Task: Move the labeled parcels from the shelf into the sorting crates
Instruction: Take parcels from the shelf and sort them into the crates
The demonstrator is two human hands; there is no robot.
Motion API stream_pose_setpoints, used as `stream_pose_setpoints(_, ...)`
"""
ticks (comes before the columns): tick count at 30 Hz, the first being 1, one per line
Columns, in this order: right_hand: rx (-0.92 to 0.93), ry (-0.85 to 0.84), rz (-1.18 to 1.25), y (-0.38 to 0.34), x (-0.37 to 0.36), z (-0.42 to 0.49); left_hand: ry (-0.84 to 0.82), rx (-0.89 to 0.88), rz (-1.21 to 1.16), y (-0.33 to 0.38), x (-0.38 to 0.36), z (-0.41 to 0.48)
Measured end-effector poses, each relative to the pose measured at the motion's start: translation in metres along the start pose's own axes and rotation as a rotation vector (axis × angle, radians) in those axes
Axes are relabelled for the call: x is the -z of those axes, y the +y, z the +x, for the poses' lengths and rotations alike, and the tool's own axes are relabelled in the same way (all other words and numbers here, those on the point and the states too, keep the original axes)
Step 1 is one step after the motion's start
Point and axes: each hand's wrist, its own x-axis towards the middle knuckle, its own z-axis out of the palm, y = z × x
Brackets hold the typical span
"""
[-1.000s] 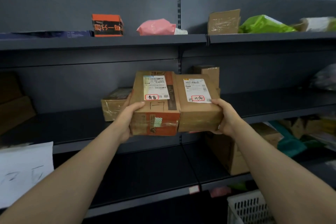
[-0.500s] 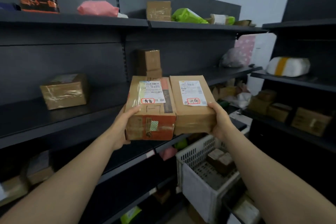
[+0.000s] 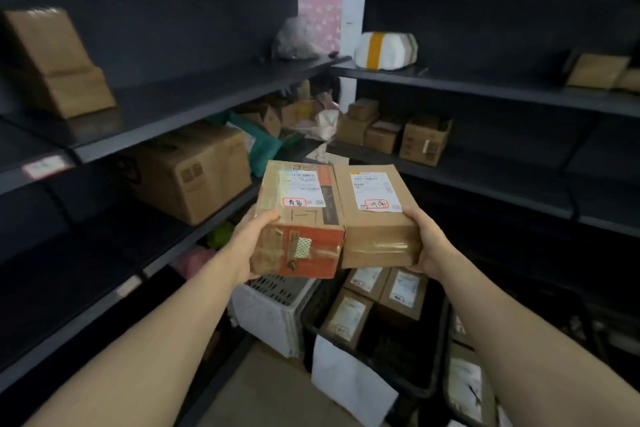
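I hold two labelled cardboard parcels side by side, pressed together in front of me. My left hand [image 3: 251, 243] grips the left side of the orange-ended parcel [image 3: 299, 218]. My right hand [image 3: 427, 243] grips the right side of the plain brown parcel [image 3: 375, 215]. Both carry white shipping labels with red-circled handwriting. Below them on the floor stand a white perforated crate [image 3: 273, 315] and a black crate [image 3: 433, 350] that holds several labelled boxes. A second dark crate [image 3: 450, 388] sits further right.
Dark metal shelving runs along the left [image 3: 180, 121] and the right [image 3: 485, 87], meeting in a corner. Brown boxes, among them a large box [image 3: 194, 173], and a white wrapped parcel [image 3: 386, 50] lie on the shelves. A white sheet [image 3: 349, 381] hangs on the black crate's front.
The view has swung right and downward, away from the left shelf and towards the corner. Both parcels stay in my hands and now hang above the floor crates.
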Motion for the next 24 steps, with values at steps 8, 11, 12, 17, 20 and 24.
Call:
stream_pose_setpoints(8, -0.088, 0.107, 0.034, 0.021, 0.052, 0.103, -0.005, 0.109, 0.043, -0.029, -0.076, 0.091)
stream_pose_setpoints(11, -0.084, 0.172, 0.039, 0.044, 0.068, 0.138, 0.0, 0.136, 0.113, -0.05, -0.083, 0.123)
stream_pose_setpoints(12, -0.078, 0.198, 0.046, 0.052, 0.075, 0.147, -0.003, 0.148, 0.137, -0.058, -0.087, 0.13)
stream_pose_setpoints(17, -0.112, 0.317, 0.123, 0.077, 0.105, 0.164, -0.037, 0.263, 0.176, -0.094, -0.108, 0.162)
stream_pose_setpoints(20, -0.118, 0.36, 0.139, 0.083, 0.122, 0.165, -0.077, 0.264, 0.217, -0.104, -0.13, 0.177)
stream_pose_setpoints(24, -0.126, 0.467, 0.201, 0.087, 0.14, 0.159, -0.16, 0.252, 0.233, -0.105, -0.159, 0.195)
